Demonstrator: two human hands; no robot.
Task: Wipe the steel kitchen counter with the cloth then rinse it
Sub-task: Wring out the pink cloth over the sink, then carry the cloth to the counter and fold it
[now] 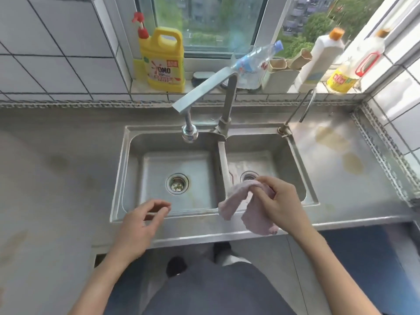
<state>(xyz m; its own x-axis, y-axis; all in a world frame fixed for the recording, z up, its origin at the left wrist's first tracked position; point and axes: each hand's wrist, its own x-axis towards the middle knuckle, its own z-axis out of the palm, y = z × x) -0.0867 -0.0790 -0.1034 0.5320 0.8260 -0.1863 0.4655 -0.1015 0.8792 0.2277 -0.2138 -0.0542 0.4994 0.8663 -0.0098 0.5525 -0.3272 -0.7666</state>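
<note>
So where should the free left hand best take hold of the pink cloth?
Probably the loose flap of the pink cloth hanging toward the left basin. The left hand can come from the left and pinch it; the right hand already grips the bunched middle.

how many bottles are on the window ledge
4: a yellow detergent jug at the left, a clear plastic bottle leaning behind the tap, a white bottle, and a clear red-handled one at the right. Others may be hidden.
</note>
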